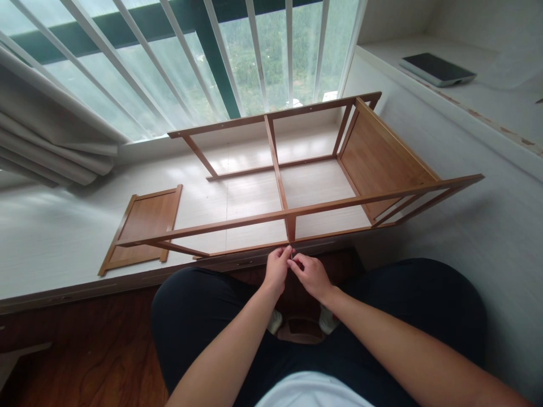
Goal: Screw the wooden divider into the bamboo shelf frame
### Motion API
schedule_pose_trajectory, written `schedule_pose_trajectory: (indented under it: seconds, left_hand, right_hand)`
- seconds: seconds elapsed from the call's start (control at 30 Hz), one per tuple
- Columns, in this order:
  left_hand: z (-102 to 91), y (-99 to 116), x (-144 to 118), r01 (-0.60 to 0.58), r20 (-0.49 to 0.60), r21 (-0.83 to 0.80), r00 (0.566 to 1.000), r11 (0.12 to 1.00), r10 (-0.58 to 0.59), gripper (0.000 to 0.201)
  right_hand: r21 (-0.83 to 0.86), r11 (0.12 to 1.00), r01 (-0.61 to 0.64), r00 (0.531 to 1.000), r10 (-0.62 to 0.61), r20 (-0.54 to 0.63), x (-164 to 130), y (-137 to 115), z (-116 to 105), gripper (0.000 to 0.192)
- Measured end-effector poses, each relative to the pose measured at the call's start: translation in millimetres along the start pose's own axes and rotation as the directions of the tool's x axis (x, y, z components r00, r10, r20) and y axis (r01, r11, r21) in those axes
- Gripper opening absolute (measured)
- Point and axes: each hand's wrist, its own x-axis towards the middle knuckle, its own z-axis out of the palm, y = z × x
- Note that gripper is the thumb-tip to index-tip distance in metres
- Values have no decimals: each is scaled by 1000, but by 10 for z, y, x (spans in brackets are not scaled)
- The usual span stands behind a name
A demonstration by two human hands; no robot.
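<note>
A wooden frame (278, 169) with two long sides and a crossbar lies on the white window ledge, its right end closed by a brown panel (382, 150). My left hand (278, 268) is at the frame's near side, just below the crossbar's joint, with thumb and fingers pinched together. Right beside it, my right hand (311, 274) is also pinched, its fingertips almost meeting the left ones. Between the fingertips shows a thin, small piece (291, 256), too small to name. Whether it touches the frame I cannot tell.
A separate wooden panel (148, 223) lies on the ledge (59, 243) under the frame's left end. A grey curtain (46, 124) hangs at the left, before a barred window (271, 62). On the right-hand shelf sits a flat dark device (439, 68). My knees flank the ledge's front edge.
</note>
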Motion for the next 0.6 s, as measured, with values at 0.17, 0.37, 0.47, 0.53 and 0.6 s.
schedule_pose_trajectory:
  seconds: [0.17, 0.37, 0.47, 0.53, 0.6]
  left_hand:
    - [-9, 19, 5, 86, 18, -34, 996, 996, -86, 39]
    - [6, 31, -5, 103, 29, -92, 994, 990, -101, 40]
    - [2, 23, -1, 102, 27, -78, 995, 992, -100, 39]
    - [0, 18, 1, 97, 29, -75, 995, 992, -95, 39]
    - [0, 16, 0, 95, 32, -73, 995, 993, -93, 40]
  right_hand:
    - [-180, 984, -1, 1000, 0, -2, 26, 18, 17, 33]
    - [-251, 968, 30, 1000, -29, 6, 38, 5, 59, 32]
    - [-309, 951, 18, 999, -5, 41, 43, -16, 65, 29]
    - [-356, 934, 0, 998, 24, 63, 46, -34, 64, 28]
    - [-392, 920, -12, 996, 46, 77, 48, -54, 60, 28]
